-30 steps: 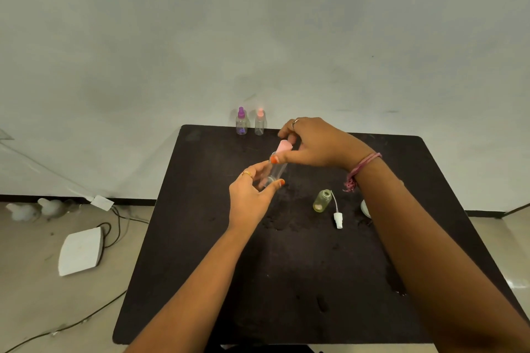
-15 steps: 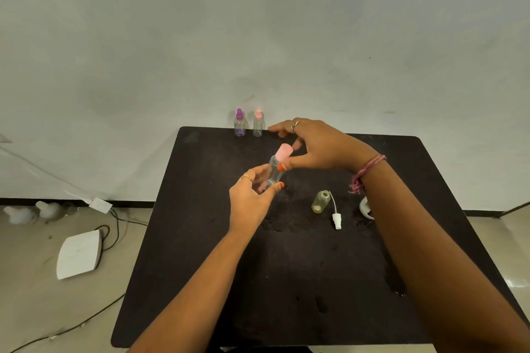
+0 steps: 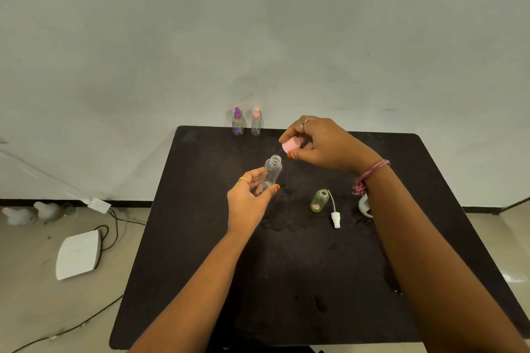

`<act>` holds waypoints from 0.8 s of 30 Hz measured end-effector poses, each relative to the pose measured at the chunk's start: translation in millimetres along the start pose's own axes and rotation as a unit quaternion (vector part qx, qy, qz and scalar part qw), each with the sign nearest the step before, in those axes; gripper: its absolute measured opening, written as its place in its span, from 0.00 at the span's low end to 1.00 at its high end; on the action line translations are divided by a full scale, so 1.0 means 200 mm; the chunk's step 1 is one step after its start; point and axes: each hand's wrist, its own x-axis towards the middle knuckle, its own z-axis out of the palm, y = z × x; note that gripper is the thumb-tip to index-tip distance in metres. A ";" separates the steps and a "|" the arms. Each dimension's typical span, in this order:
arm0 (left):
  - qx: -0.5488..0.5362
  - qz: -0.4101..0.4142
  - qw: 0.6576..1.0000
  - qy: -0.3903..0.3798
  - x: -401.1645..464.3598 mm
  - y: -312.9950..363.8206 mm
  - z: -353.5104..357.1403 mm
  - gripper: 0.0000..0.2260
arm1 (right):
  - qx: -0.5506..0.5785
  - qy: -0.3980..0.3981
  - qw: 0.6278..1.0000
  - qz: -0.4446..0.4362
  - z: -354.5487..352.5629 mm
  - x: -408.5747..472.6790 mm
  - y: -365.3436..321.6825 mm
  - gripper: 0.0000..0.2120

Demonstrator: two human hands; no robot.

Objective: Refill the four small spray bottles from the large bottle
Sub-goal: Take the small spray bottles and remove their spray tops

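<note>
Head view: left hand [image 3: 249, 203] is gripping an uncapped clear bottle [image 3: 272, 171] tilted above the tabletop [image 3: 430, 180], while right hand [image 3: 321, 143] is pinching its pink cap [image 3: 291, 144] just beside. Being held so lightly, the bottle is risking a slip or spill during refilling.

We look down on a black bench [image 3: 301, 281] with rounded corners, its far edge set against a plain pale grey wall [image 3: 258, 23] that fills the upper half of the view. A dark skirting strip [image 3: 57, 202] runs along the foot of the wall. The floor [image 3: 28, 295] is beige and smooth. On it, left of the bench, lie a white flat pad [image 3: 77, 255], black cables [image 3: 114, 226], and a small white box [image 3: 99, 205] near the skirting. The light is soft and even, and a bright patch [image 3: 516, 278] glints on the floor at right.
</note>
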 end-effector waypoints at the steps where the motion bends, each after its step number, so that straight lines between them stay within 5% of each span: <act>1: 0.001 -0.001 1.000 0.000 0.00 -0.01 0.00 0.21 | 0.017 0.019 1.000 0.012 0.01 -0.01 0.01 0.12; 13: 0.032 -0.040 0.998 -0.021 0.04 -0.16 0.06 0.21 | 0.298 0.238 0.903 0.196 0.48 -0.16 0.26 0.15; 24: 0.127 -0.058 0.989 -0.057 0.10 -0.32 0.17 0.20 | 0.311 0.249 0.857 0.328 0.97 -0.35 0.40 0.13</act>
